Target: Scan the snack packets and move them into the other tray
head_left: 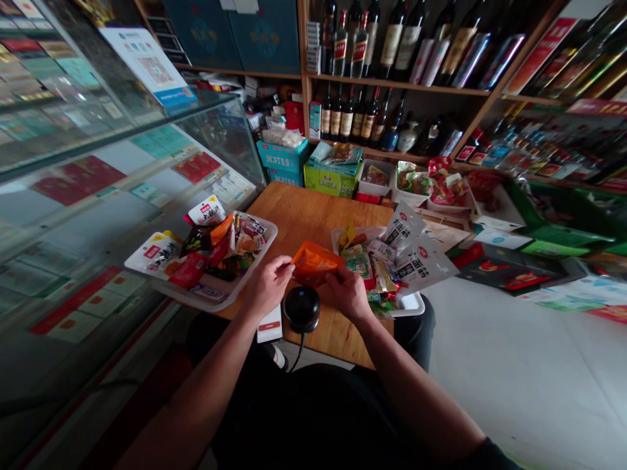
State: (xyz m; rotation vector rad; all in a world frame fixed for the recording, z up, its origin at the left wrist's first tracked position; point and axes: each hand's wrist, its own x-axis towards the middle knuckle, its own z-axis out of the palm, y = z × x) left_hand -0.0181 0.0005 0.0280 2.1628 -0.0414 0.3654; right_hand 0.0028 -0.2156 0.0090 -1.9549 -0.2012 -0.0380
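Both hands on one item: orange pkt (pixel 316 260), held up mid-view above the wooden counter (pixel 289 212), btwn two white trays. L hand (pixel 268 285) pinches pkt's L edge btwn thumb & fingertips; R hand (pixel 351 295) grips lower R corner, thumb side toward wearer, other fingers partly hidden. Pkt is tilted, face bowed a bit; print too small to read. Black round device (pixel 302 309) w/ cable (pixel 296 356) sits just below/nearer the wearer; can't tell whether pkt touches its top. White phone-like slab (pixel 270 326) just L of device, at counter's near edge. L tray (pixel 232 301) & R tray (pixel 415 305) both loaded w/ snack pkts; R tray has grey pkts (pixel 417 264) poking out past its rim. Handling notes (my judgement): light, even pull btwn L & R should flatten the bow; fingertips best at edges, so printed face isn't covered; film looks thin & slick, so a hard pinch may crease it or let it slip. Steady wrists + small tilts prob. better than big swings, given device so close below. R elbow/forearm: go easy near R tray, grey pkts look easy to knock.
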